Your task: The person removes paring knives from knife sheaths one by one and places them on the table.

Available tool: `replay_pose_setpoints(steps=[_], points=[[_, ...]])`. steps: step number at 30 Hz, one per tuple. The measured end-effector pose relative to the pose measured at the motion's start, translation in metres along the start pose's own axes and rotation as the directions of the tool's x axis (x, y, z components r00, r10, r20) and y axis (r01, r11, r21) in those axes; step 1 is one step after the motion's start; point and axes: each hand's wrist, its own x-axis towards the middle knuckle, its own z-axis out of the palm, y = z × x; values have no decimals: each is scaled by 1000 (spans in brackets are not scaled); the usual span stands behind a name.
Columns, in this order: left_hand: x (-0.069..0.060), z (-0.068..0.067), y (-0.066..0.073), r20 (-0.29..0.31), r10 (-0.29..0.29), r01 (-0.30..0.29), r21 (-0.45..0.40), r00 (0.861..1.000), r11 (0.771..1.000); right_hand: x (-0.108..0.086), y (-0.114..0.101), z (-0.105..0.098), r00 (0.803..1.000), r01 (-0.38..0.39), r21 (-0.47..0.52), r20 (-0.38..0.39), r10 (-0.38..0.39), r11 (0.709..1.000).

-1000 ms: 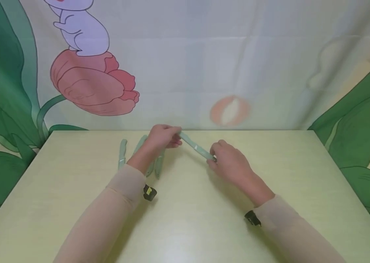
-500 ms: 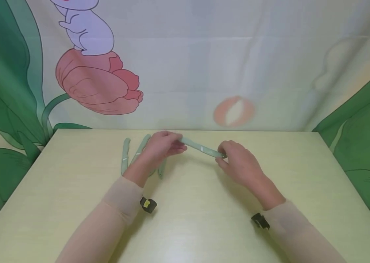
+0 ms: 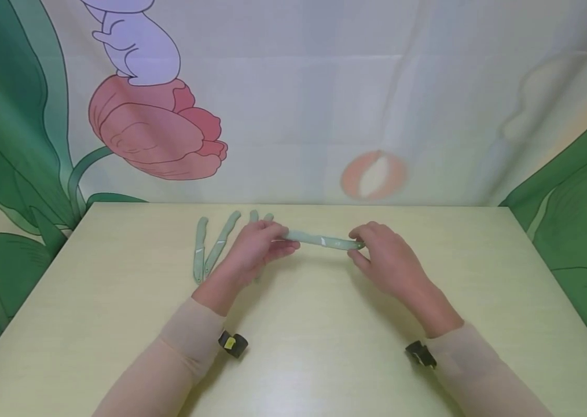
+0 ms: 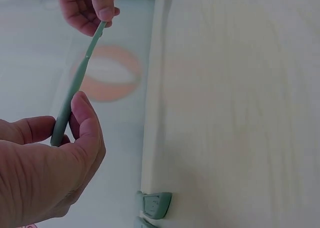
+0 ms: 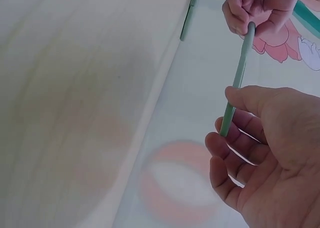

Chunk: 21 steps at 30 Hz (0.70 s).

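Note:
A pale green fruit knife (image 3: 319,239), its blade apparently in a matching cover, hangs nearly level above the table between my hands. My left hand (image 3: 257,249) pinches the handle end between thumb and fingers. At the other end, my right hand (image 3: 389,258) holds the narrower tip; in the right wrist view its thumb lies on the knife (image 5: 240,70) with fingertips beneath. Several similar knives lie on the table left of centre: one at the far left (image 3: 200,249), another slanting beside it (image 3: 222,246). Others, such as this one (image 3: 254,216), are partly hidden behind my left hand.
The pale wooden table (image 3: 325,347) ends at a printed curtain (image 3: 283,116) hanging along its far edge. Small black wrist cameras, left (image 3: 233,344) and right (image 3: 421,354), sit by the sleeve cuffs.
The knife has swung from a steep slant to nearly level. Both hands have come slightly nearer, and the right has shifted right. More of the knives on the table now show.

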Motion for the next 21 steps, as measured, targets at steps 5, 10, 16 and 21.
replay_pose_setpoints(steps=[5, 10, 16, 21], points=[[-4, 1, -4, 3, -2, 2, -45, 1000, 999, -2, 1, 0, 999, 30, -21, -28, -30, 999], [-8, 1, -9, 15, -2, 3, -88, 1000, 996, -5, 1, 2, 997, 51, -32, -59, -52, 998], [-11, 2, -14, 25, 3, 1, -136, 1000, 991, -8, 1, 2, 990, 95, -53, -100, -100, 994], [-12, 2, -17, 25, 2, 2, -152, 1000, 988, -10, 1, 1, 976, 155, -68, -145, -164, 986]])
